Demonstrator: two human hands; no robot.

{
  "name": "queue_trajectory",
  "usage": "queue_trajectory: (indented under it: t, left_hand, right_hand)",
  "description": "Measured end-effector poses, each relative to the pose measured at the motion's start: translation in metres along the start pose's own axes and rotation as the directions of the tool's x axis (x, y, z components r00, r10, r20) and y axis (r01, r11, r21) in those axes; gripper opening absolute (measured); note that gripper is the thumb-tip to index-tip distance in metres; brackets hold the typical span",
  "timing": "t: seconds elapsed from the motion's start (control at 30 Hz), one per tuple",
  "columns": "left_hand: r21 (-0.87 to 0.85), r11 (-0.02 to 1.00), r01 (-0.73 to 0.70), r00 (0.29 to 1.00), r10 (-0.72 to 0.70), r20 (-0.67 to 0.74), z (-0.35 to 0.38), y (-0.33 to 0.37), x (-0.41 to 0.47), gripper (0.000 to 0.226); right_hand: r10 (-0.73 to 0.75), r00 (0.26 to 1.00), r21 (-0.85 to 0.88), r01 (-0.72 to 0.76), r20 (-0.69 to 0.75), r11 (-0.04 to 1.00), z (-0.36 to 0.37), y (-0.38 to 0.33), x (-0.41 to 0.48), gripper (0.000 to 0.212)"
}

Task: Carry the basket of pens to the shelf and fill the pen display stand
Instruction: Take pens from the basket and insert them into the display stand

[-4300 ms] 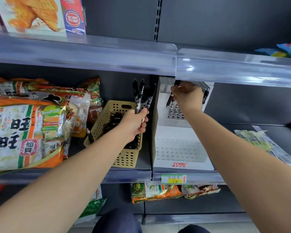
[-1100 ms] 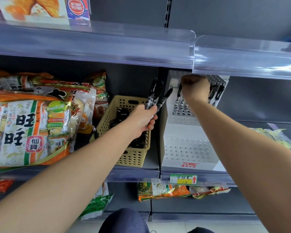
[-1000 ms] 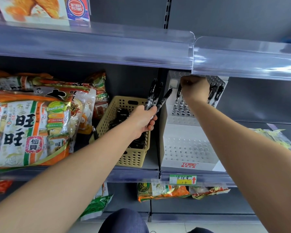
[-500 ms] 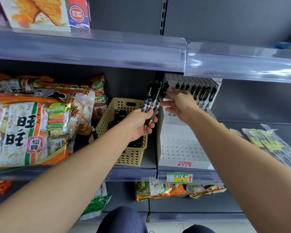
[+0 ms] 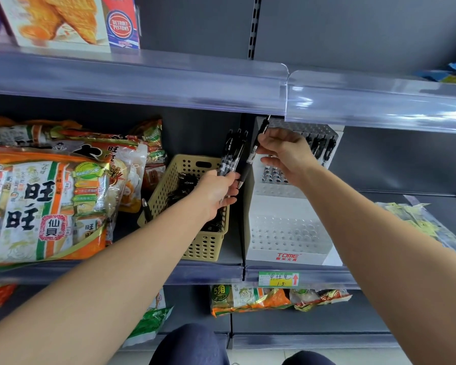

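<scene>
Beige basket holding black pens sits beside the white pen display stand.

Shelf lip low over stand

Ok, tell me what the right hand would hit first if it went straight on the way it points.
Most likely the white pen display stand: the right hand, pinching one pen, points into its top tier. Depth is unclear; the pen's upper end could touch the clear shelf lip first.

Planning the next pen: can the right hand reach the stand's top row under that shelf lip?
Probably yes: the right hand, pinching a pen, is at the stand below the shelf lip, and pens sit in that row; clearance looks tight.
</scene>
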State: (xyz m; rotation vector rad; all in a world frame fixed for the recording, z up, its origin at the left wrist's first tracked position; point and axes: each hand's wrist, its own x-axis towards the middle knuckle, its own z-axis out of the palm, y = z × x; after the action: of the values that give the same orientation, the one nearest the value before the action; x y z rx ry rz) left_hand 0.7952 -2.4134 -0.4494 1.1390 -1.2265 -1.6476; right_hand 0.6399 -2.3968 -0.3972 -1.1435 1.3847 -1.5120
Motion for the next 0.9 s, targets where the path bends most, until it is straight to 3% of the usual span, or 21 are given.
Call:
queue_trajectory:
  t: [0.13,0.33,0.43,0.53,0.77,0.9]
  left_hand:
    - [-0.023,1.0,-0.01,0.999,0.011,0.044,0.003,0.002,0.0,0.014]
    - [0.086,0.996,-0.036,0.998,0.031,0.057,0.006,0.004,-0.002,0.014]
    - [0.087,0.995,-0.045,0.999,0.043,0.024,0.005,0.004,0.001,0.015]
    - [0.087,0.994,-0.063,0.997,0.066,-0.03,0.002,0.002,0.005,0.015]
    - [0.016,0.998,-0.056,0.998,0.056,-0.022,0.004,0.002,0.007,0.017]
    - [0.003,0.999,-0.055,0.998,0.055,-0.018,0.003,0.0,0.007,0.016]
  right_hand:
    - [-0.014,1.0,0.007,0.014,-0.002,1.0,0.0,0.0,0.003,0.013]
    - [0.001,0.998,0.065,0.002,-0.055,0.998,0.003,0.003,0.003,0.029]
    - [-0.048,0.994,0.003,0.049,-0.098,0.999,0.003,-0.003,0.003,0.013]
    - [-0.1,0.983,-0.059,0.091,-0.157,0.994,0.004,-0.01,0.007,0.015]
    - [-0.232,0.916,-0.386,0.094,-0.328,0.918,0.004,-0.01,0.017,0.008]
    - [-0.345,0.887,-0.613,0.094,-0.306,0.784,0.001,-0.003,0.018,0.043]
